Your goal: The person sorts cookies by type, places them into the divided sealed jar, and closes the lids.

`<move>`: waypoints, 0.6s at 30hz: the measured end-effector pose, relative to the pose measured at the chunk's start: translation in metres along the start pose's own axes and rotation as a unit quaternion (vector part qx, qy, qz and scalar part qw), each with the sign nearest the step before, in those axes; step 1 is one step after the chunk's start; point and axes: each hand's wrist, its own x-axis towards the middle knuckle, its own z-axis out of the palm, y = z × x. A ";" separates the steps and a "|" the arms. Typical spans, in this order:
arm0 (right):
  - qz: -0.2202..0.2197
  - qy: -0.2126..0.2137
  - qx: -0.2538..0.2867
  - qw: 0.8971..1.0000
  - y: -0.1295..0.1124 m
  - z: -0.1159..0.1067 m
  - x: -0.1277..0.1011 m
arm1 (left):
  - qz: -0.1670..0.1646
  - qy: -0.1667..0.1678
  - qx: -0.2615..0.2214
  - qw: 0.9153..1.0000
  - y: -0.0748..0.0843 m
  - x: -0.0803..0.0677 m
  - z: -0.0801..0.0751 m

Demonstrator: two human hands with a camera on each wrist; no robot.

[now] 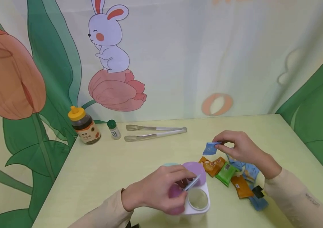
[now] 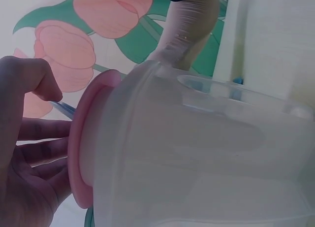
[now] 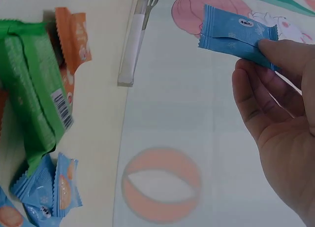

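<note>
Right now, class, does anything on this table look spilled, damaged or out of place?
Nothing spilled or damaged. Only the coloured snack packets lie in a loose, overlapping heap beside the white plastic container; the metal tongs lie flat.

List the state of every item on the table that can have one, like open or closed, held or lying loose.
Blue packet: sealed, pinched in the right hand, off the table.
Snack packets: sealed, lying loose in a heap.
White container: upright, one round well uncovered, held by the left hand.
Purple lid: over its well.
Honey bottle: upright, yellow cap on.
Small jar: upright, green cap on.
Tongs: lying flat, arms apart.
</note>
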 end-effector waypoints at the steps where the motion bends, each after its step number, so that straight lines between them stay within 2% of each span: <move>1: -0.004 0.001 0.004 1.000 -0.002 -0.001 0.002 | -0.002 0.002 -0.003 1.000 0.000 0.000 0.000; 13: -0.006 -0.006 0.032 0.999 -0.031 -0.009 0.006 | -0.014 0.007 -0.024 1.000 0.000 -0.001 -0.002; 18: -0.038 0.009 0.052 0.998 -0.040 -0.009 0.009 | -0.018 0.010 -0.030 0.999 0.000 -0.002 -0.002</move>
